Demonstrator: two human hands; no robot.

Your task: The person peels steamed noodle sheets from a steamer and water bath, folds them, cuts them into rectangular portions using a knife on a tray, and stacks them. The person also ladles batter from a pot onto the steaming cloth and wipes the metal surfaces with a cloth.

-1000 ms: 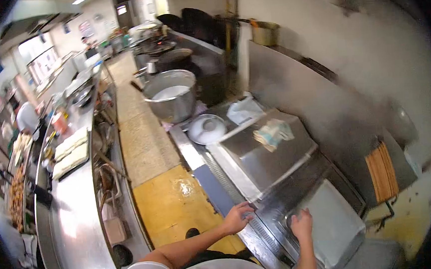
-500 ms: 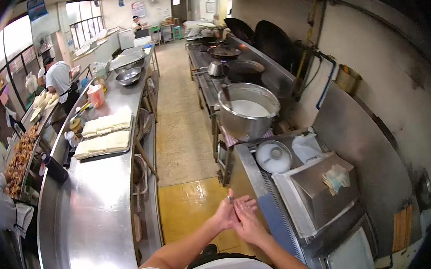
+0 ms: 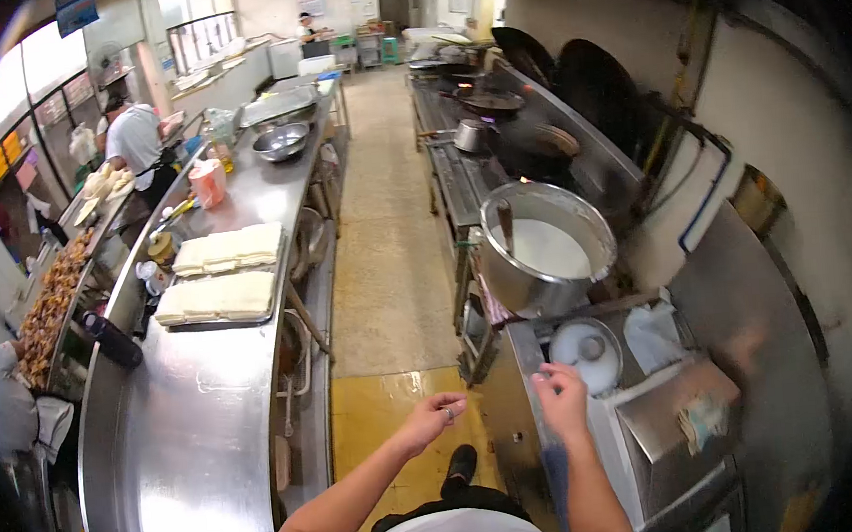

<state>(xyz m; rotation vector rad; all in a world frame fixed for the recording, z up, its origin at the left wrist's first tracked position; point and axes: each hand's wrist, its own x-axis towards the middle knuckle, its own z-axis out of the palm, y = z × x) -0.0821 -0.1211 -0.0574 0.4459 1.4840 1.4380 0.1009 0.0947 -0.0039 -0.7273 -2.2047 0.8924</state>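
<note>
My left hand (image 3: 435, 422) is raised over the yellow floor (image 3: 377, 418), its fingers bent together, with a ring on one finger. What it holds, if anything, cannot be made out. To its right, my right hand (image 3: 561, 398) hangs in front of a round metal lid (image 3: 587, 354), fingers curled toward the thumb. The two hands are apart. Beyond them stands a large metal pot (image 3: 549, 292) of white liquid, with a handle leaning inside. A cloth (image 3: 702, 421) lies on the metal cover (image 3: 669, 417) at the right.
A long steel counter (image 3: 207, 380) runs along the left, bearing trays of white sheets (image 3: 216, 296), a pink jug (image 3: 208, 182) and a bowl (image 3: 281, 143). Stoves with woks (image 3: 536, 149) line the right. Co-workers (image 3: 136, 143) stand at the left and far back (image 3: 307, 32).
My hands, together half a second ago, have come apart. The view has turned and moved forward, and the pot and lid appear closer. One foot now shows ahead on the floor.
</note>
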